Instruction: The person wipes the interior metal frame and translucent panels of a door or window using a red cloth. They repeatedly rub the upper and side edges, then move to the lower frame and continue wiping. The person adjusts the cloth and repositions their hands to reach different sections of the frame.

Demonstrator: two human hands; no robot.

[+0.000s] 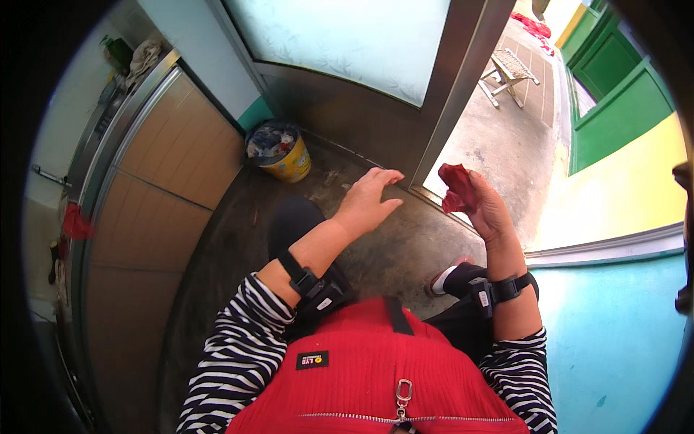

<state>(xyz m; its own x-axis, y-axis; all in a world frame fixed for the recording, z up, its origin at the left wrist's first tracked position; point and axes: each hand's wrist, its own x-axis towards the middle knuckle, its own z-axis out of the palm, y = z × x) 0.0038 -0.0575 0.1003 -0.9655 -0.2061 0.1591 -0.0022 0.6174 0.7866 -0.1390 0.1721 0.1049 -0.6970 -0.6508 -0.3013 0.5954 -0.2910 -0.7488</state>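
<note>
My right hand point(485, 209) pinches a crumpled, dark red piece of thin material point(457, 187), perhaps plastic film or cloth, between the thumb and fingers. The piece hangs in the air in front of the doorway. To its left, my left hand point(371, 198) is raised over the floor with nothing in it, thumb and fingers apart. Black straps with small devices go round both forearms. Beyond my left hand, a yellow patterned waste bin point(293, 163) stands in the corner, lined with a dark bag and full of crumpled refuse.
A metal-framed door point(347, 108) with a frosted pane stands beside the open doorway. Outside is a folding stool point(509, 68) with a woven seat. Along the left runs a counter with tan cabinet doors point(168, 130); a green pump bottle point(116, 54) and a cloth point(145, 57) sit on top.
</note>
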